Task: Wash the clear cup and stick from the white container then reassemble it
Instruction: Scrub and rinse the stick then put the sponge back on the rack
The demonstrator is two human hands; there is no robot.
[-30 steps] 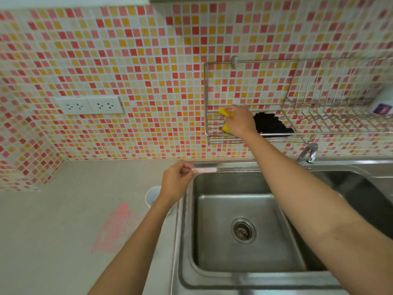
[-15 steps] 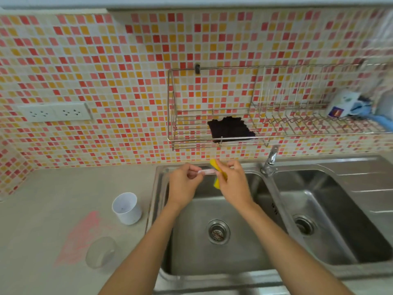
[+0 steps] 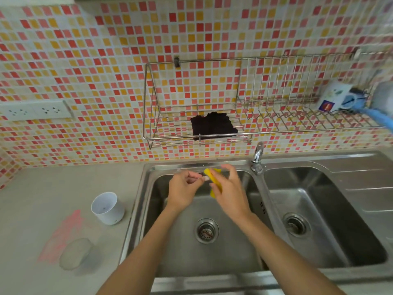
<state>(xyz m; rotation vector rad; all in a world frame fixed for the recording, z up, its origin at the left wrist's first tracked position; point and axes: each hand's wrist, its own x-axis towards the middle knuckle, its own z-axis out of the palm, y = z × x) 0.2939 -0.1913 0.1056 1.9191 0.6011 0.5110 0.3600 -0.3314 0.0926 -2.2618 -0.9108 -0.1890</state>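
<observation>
stick point(image 3: 202, 178) in left hand point(image 3: 183, 189), sponge point(image 3: 211, 173) in right hand point(image 3: 230, 193)

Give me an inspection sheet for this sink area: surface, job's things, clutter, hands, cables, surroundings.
Surface: grey counter with a pink stain, beside a steel double sink.
Job's things: white container upright on the counter; clear cup nearer the camera; stick over the sink.
Clutter: black cloth and a carton in the wire rack.
Hands: left hand pinches the stick; right hand holds a yellow sponge against it.
Cables: nothing seen.
Surroundings: mosaic tiled wall, wall socket, tap.
</observation>
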